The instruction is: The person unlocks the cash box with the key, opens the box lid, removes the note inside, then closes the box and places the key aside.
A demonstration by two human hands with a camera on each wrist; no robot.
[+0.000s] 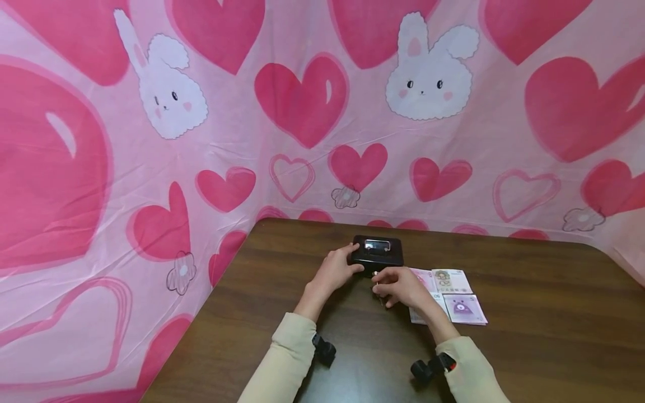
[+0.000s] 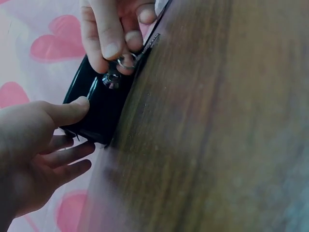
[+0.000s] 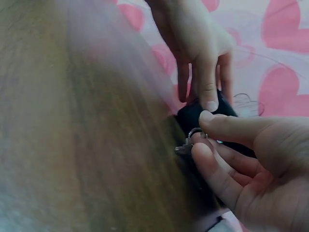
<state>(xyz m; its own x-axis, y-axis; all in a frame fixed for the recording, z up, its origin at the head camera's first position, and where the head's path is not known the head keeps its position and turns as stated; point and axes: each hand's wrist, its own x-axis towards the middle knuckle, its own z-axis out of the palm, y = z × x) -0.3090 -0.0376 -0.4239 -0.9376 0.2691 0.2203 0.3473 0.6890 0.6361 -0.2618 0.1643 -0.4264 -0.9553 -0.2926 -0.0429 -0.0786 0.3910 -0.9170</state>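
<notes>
A small black cash box (image 1: 388, 258) with a metal handle (image 1: 378, 240) on its lid stands on the table, lid down. My left hand (image 1: 332, 270) holds its left end, thumb on the front face and fingers round the side. At the front, my right hand (image 1: 401, 286) pinches keys on a metal ring between thumb and fingers. In the left wrist view, the ring (image 2: 120, 64) is right at the round silver lock (image 2: 112, 81), and another key (image 2: 151, 42) hangs from it. The right wrist view shows the keys (image 3: 182, 149) below the thumb tip.
Stacks of play banknotes (image 1: 464, 309) lie side by side right of the box, partly behind the right hand and wrist. The brown wooden table (image 1: 549, 330) extends to both sides. A pink cloth (image 1: 297, 33) with hearts and rabbits hangs behind it.
</notes>
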